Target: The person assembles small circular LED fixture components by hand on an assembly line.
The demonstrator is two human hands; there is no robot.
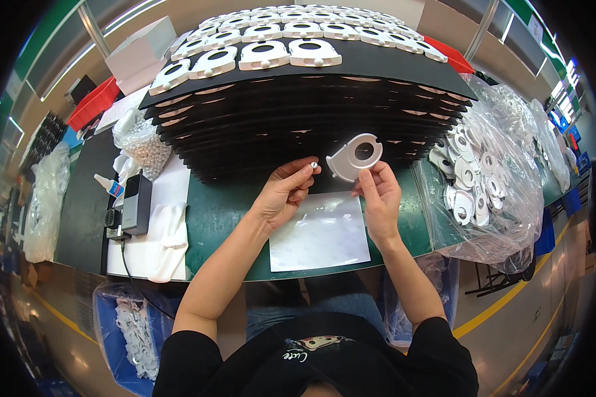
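In my right hand (381, 200) is a white plastic plate with a large round hole (342, 163), pinched by its lower edge between thumb and fingers and tilted up. My left hand (283, 192) is closed, with a small white round piece (314, 165) between thumb and fingertip. The small piece is just left of the plate, apart from it. Both hands are over the near part of the green table, above a white sheet (319, 241). Behind them rises a stack of black boards (298, 119).
Rows of similar white plates (263, 55) lie on the top board. To the right is a clear plastic bag of plates (473, 175); to the left, a bag of small white pieces (146, 149), a glue bottle (109, 185), a dark grey device (137, 204) and a white glove (169, 241). Blue bins stand below.
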